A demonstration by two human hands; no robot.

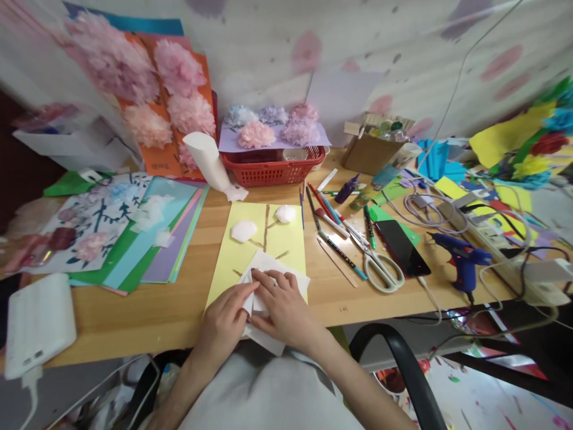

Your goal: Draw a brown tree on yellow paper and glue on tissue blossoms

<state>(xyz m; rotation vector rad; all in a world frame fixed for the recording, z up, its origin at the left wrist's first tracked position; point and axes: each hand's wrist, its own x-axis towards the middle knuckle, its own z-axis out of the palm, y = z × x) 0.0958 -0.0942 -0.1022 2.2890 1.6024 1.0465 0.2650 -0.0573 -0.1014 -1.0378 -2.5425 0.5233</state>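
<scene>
Both hands are at a white sheet of thin paper (269, 263), perhaps tissue, near the table's front edge. My left hand (227, 316) pinches its left side, thumb and forefinger close together. Across its middle lies my right hand (284, 301), fingers bent over a folded part and thumb tucked below, gripping it. The sheet partly covers a yellow paper (228, 263). On the yellow paper runs a brown branch (266, 230), with one white puffy piece (243, 231) to its left and another white puffy piece (285, 214) at upper right.
Right of the yellow paper lie several pens (342, 257), scissors (382, 272), a phone (403, 248) and a blue glue gun (461, 257). A paper roll (208, 161) stands beside a red basket (273, 172) behind. Coloured sheets (172, 257) and a white power bank (40, 319) are leftward.
</scene>
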